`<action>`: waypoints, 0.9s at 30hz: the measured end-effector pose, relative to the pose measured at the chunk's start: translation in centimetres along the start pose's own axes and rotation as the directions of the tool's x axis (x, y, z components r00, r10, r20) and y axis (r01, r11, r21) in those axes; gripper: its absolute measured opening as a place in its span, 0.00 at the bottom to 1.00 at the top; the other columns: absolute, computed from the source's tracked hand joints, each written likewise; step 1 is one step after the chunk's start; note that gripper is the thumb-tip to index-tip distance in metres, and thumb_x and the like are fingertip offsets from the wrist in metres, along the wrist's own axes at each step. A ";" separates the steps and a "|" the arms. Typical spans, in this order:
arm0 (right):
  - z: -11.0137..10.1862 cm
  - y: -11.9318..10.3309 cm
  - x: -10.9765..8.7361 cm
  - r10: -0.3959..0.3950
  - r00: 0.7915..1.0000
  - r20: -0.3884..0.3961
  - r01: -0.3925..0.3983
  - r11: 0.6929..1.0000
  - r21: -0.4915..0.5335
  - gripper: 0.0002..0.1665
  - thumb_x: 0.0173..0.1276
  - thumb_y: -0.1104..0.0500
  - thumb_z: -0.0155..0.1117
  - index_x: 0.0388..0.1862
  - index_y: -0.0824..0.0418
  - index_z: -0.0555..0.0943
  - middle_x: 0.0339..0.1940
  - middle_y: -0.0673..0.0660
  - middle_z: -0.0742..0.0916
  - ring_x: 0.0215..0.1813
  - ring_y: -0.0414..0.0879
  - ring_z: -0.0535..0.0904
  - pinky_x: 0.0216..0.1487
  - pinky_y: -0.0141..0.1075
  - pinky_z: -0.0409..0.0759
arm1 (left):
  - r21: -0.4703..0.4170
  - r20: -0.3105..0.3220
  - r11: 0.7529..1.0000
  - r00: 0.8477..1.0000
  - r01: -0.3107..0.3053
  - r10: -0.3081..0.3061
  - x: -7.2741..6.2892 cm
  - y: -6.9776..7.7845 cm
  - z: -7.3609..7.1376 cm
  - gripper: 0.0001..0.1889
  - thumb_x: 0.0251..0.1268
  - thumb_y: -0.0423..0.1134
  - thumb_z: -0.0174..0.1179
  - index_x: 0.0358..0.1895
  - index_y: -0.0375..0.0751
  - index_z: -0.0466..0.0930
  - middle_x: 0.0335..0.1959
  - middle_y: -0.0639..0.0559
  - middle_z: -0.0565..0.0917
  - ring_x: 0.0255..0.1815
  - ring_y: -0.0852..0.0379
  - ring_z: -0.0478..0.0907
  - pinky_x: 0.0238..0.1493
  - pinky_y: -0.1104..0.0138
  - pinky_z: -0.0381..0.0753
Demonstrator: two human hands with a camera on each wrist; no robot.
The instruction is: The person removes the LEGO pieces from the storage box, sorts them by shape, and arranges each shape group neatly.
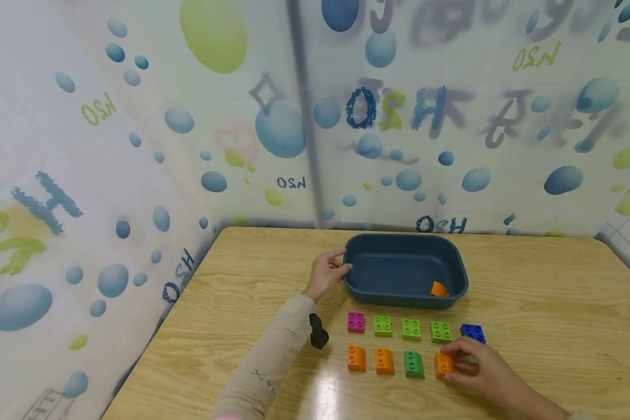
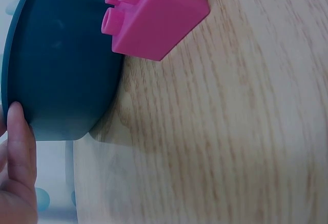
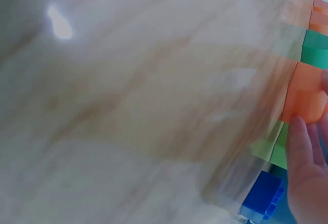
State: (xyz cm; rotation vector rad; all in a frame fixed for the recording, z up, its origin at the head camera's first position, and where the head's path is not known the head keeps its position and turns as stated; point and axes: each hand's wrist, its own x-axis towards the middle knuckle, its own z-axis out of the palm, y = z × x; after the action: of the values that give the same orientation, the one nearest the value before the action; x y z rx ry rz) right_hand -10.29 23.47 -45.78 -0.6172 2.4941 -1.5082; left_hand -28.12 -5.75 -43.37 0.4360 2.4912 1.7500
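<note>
My left hand [image 1: 326, 273] holds the left rim of a dark blue tray [image 1: 354, 297]; in the left wrist view its fingers [image 2: 19, 152] lie against the outer wall. An orange curved brick [image 1: 443, 365] stands on the table, pinched between the thumb and fingers of my right hand [image 1: 483, 367]. Left of it in the front row are a green curved brick [image 1: 413, 364] and two orange ones [image 1: 384, 361]. Behind runs a row with a magenta brick [image 1: 356, 322], several lime green bricks [image 1: 411, 329] and a blue brick [image 1: 473, 333]. One orange piece [image 1: 438, 289] lies inside the tray.
A small black object [image 1: 318, 331] is beside my left forearm, left of the brick rows. The wooden table [image 1: 546, 291] reaches back to a curtain [image 1: 399, 146] printed with bubbles and letters.
</note>
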 end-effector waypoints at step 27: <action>-0.4 0.2 0.1 -0.030 0.999 0.042 0.031 0.999 -0.015 0.22 0.53 0.58 0.67 0.42 0.69 0.74 0.42 0.64 0.77 0.43 0.29 0.73 0.37 0.38 0.80 | 0.017 0.001 1.000 1.000 0.015 -0.015 0.1 -0.1 0.0 0.23 0.56 0.32 0.59 0.57 0.36 0.71 0.22 0.45 0.76 0.23 0.34 0.76 0.26 0.50 0.78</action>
State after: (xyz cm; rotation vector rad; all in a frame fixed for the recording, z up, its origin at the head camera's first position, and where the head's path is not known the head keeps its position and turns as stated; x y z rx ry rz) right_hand -10.53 23.84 -45.76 -0.6851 2.4789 -1.4724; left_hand -28.23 -5.71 -43.47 0.4181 2.5033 1.7241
